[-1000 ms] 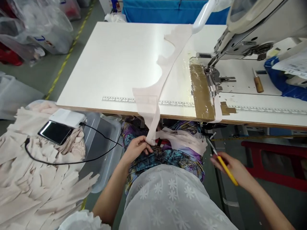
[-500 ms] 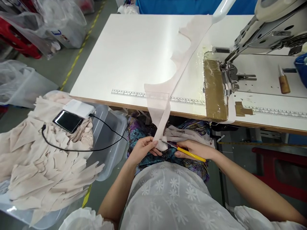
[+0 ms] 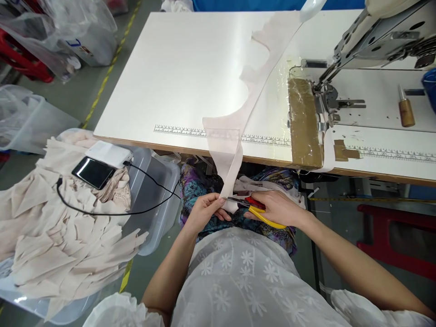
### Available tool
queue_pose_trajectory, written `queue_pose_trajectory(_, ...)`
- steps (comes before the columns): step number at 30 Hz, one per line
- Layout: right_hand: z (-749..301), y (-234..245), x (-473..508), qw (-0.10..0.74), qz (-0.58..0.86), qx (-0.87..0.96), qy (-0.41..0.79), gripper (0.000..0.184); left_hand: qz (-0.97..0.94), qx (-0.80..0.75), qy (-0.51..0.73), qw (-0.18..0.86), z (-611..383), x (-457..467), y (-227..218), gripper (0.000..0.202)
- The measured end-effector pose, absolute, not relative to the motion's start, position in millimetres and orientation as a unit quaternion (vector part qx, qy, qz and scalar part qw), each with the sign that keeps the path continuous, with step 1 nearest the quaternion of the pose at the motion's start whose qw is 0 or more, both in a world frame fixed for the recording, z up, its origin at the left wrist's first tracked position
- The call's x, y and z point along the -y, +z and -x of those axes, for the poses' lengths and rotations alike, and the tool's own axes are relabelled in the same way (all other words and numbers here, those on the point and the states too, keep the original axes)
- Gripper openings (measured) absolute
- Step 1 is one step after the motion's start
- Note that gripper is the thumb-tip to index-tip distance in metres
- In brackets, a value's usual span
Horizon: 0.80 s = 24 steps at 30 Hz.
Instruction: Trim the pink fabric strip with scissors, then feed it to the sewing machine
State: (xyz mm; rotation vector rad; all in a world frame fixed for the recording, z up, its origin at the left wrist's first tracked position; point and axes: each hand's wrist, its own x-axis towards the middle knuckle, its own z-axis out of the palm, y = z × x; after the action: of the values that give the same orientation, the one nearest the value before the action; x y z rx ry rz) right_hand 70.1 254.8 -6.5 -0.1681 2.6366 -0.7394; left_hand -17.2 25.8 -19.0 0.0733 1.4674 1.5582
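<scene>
White laminate covers the desk (image 3: 190, 68), with a printed ruler (image 3: 177, 131) along its near edge and a patch of brown tape (image 3: 303, 122) under clear film to the right. A sewing machine (image 3: 384, 36) stands at the far right, with a wooden-handled tool (image 3: 406, 111) on its bed. Grey floor with a yellow line (image 3: 102, 88) runs along the left, past plastic bags (image 3: 78, 32). Near left, a clear bin (image 3: 153, 200) holds a pile of beige cloth (image 3: 51, 236); a phone (image 3: 92, 172) and a white pack (image 3: 109, 154) lie on it, with a black cable (image 3: 112, 212) looping off. A red stool (image 3: 395, 236) sits low on the right.

The strip (image 3: 231, 150) is pale pink and thin, scalloped along its left edge. It runs from the far desk toward the near edge, drops over it and hangs into the lap. The left hand (image 3: 204, 211) pinches its lower end between thumb and fingers. The right hand (image 3: 277, 209) is closed round the red and yellow handles of the scissors (image 3: 254, 206), whose blades point left and meet the strip just beside the left thumb.
</scene>
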Motion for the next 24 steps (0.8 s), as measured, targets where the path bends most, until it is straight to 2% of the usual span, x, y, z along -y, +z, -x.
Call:
queue_pose_trajectory(10,-75,-13,-252,0.174,0.064,-0.943,-0.277,0.042,-0.03,-0.588,0.658,0.469,13,-25,-19,0.048)
queue_pose_trajectory(17,-69,-6,-247,0.176,0.058,-0.958,-0.22,0.039,-0.039,-0.599,0.645,0.473,16,-24,-18,0.048)
queue_pose_trajectory(24,-69,-12,-245,0.186,0.035,-0.942,-0.276,0.043,-0.065,-0.616,0.614,0.489,15,-20,-23,0.052)
